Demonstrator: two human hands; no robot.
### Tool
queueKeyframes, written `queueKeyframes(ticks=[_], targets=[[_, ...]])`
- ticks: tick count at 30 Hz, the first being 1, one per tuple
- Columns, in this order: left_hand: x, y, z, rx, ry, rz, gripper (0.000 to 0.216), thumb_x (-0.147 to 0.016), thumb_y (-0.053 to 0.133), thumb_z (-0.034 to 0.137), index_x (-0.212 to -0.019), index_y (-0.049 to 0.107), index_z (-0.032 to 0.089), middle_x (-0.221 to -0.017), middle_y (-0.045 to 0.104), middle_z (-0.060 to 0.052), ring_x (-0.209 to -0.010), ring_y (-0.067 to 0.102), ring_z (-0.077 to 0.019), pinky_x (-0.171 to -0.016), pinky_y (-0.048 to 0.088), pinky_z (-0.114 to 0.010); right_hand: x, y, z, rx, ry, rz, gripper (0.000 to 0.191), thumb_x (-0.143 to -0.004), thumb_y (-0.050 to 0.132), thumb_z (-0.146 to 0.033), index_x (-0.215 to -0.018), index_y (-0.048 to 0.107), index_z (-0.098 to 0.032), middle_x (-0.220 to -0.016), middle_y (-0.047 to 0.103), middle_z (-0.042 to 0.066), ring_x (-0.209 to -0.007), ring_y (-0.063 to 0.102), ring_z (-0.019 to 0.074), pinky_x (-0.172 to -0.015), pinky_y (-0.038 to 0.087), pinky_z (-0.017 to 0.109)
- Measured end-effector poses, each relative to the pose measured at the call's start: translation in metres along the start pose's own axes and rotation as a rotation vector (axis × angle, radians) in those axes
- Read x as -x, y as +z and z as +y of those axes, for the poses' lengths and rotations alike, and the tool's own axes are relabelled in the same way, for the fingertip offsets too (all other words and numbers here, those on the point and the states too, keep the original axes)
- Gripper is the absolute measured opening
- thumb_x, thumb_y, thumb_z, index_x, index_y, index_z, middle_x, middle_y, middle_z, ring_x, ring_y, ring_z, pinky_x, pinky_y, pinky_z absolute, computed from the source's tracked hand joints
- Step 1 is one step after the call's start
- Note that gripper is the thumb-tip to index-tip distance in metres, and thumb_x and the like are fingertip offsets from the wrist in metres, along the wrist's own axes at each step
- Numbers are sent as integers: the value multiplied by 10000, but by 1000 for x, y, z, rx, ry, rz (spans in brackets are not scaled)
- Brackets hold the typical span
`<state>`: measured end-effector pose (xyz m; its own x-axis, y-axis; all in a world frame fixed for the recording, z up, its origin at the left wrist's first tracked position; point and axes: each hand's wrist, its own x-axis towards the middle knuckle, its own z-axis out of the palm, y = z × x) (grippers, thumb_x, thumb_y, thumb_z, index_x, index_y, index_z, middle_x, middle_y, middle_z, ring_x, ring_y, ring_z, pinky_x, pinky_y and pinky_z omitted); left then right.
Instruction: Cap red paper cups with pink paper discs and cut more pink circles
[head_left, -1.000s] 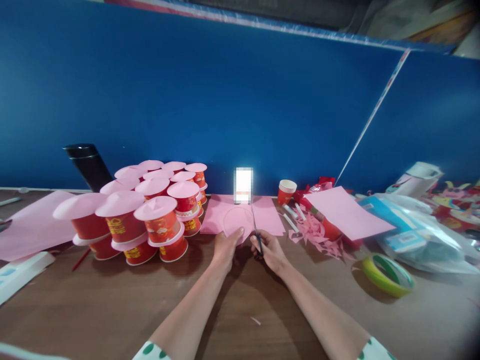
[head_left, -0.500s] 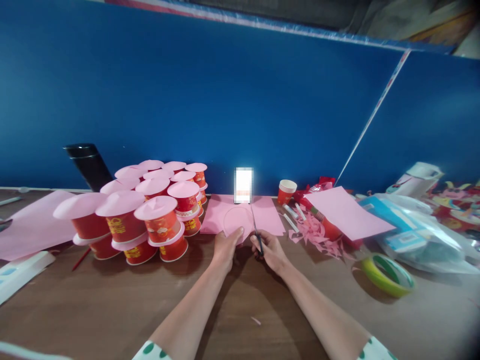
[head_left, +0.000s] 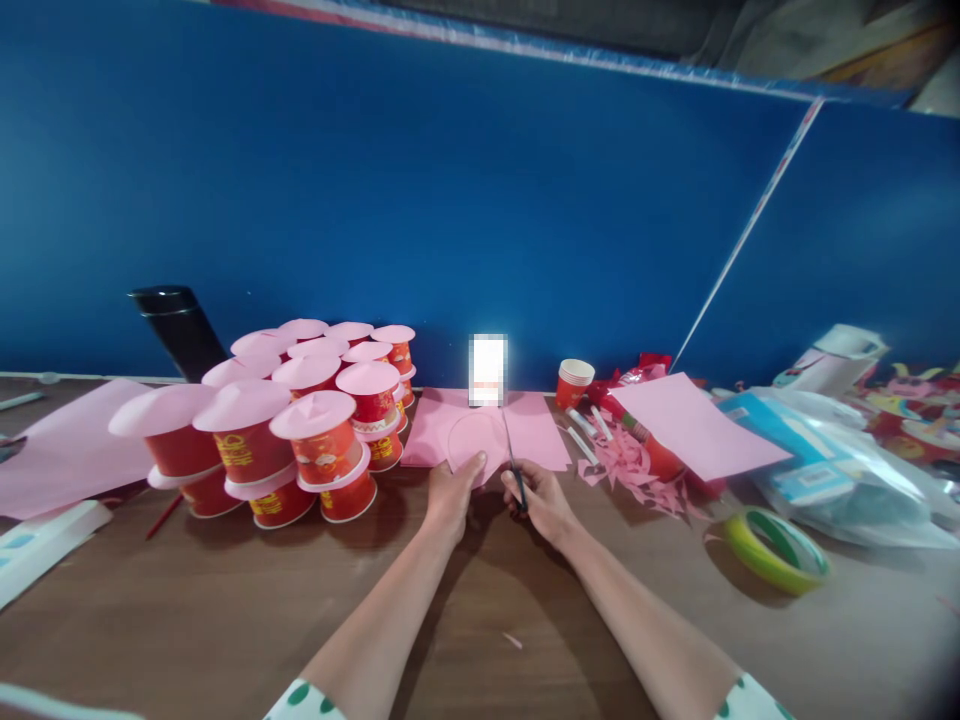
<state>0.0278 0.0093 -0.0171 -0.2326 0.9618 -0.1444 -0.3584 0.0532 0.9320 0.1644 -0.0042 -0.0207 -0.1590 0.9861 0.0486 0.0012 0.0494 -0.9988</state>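
Note:
My left hand (head_left: 450, 490) pinches the near edge of a pink paper piece (head_left: 476, 440) with a rounded outline, thumb on top. My right hand (head_left: 540, 500) is closed round the handles of a pair of scissors (head_left: 511, 455), whose blades point away from me along the paper's right side. The pink piece rests over a larger pink sheet (head_left: 536, 430) lying flat on the brown table (head_left: 225, 600).
Several red paper cups with pink paper lids (head_left: 300, 430) are stacked at the left. A lone red cup (head_left: 574, 383), pink scraps (head_left: 626, 465), a pink sheet (head_left: 694, 425), a green tape roll (head_left: 772, 550) and plastic bags (head_left: 840, 460) lie right. A black flask (head_left: 178, 330) leans on the blue wall.

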Motion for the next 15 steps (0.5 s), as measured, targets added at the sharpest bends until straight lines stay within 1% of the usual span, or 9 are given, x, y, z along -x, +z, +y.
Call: queueKeyframes(ticks=[7, 15], targets=[[0, -1, 0, 1, -1, -38, 435, -563, 750, 402, -853, 667, 89, -756, 676, -91, -591, 596, -141, -522, 469, -238, -1, -1, 2, -1, -8, 10, 391, -707, 632, -462, -944, 582, -156, -558, 543, -32, -440, 471, 75, -396, 346, 171], [0, 0, 0, -16, 9, -16, 448, -550, 754, 413, -849, 666, 91, -754, 679, -87, -590, 597, -140, -526, 460, -241, -1, -1, 3, -13, -4, 11, 385, -697, 644, -459, -934, 587, -160, -539, 538, -50, -422, 464, 69, -393, 334, 171]])
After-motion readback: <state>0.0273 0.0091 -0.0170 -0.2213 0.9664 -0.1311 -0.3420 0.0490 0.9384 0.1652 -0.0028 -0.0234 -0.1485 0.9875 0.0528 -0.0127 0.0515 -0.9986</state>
